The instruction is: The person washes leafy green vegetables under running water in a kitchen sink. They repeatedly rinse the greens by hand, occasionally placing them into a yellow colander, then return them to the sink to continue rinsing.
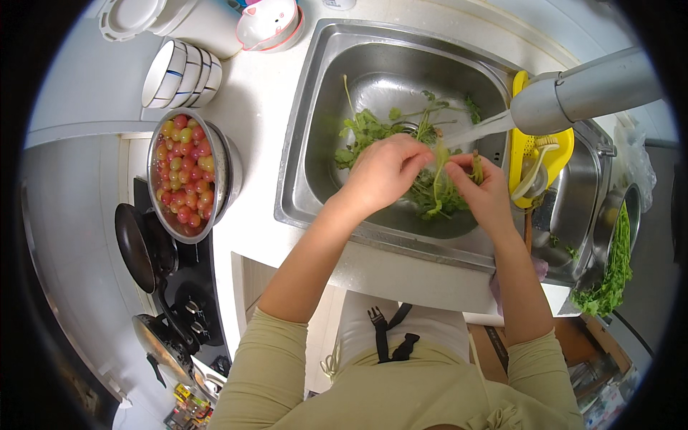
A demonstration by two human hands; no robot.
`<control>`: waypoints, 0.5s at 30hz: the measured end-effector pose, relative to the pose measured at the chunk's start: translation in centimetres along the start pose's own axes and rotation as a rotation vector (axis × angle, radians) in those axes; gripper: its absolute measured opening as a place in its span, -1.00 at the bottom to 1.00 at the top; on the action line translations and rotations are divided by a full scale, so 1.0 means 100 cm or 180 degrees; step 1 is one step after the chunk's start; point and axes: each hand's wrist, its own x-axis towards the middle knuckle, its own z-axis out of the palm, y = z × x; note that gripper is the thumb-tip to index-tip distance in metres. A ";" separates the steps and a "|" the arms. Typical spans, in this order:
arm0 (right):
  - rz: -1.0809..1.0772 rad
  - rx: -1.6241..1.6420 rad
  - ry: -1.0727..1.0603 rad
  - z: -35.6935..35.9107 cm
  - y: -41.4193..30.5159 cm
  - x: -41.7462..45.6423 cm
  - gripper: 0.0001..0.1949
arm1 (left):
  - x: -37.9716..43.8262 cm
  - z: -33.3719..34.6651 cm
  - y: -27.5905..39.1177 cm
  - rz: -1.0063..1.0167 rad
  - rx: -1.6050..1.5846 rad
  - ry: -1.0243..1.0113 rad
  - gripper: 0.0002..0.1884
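Note:
Over the large stainless-steel sink basin point(336, 180), both of my hands work at leafy green herbs that look like coriander. My left hand point(384, 169) has its fingertips pinched at a pale green sprig point(441, 161) hanging between the hands. From the other side, my right hand point(481, 185) grips herb stems point(476, 166), their ends poking up between its fingers. Below, loose leafy sprigs point(365, 126) lie across the basin floor and around the drain, partly hidden by my hands. Water point(473, 130) runs from the grey faucet point(543, 107) onto the herbs close by.
A yellow strainer basket point(518, 156) holding a brush point(535, 169) sits by the smaller basin point(578, 199). At right, a metal bowl point(634, 201) holds more greens point(615, 269). Left are a bowl of grapes point(185, 172), stacked bowls point(183, 75) and pans point(134, 247) on the stove.

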 end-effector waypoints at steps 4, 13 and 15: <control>0.0194 -0.0006 -0.0006 -0.012 0.017 0.003 -0.80 | 0.009 -0.018 -0.007 0.0304 0.0773 0.1315 -0.89; 0.0499 0.0684 -0.0435 -0.008 0.011 0.008 -0.77 | 0.006 0.016 -0.007 -0.0358 -0.1017 -0.0225 -0.84; 0.0622 0.0664 -0.0462 -0.010 0.011 0.008 -0.78 | 0.008 0.010 -0.012 -0.0183 -0.0819 0.0054 -0.88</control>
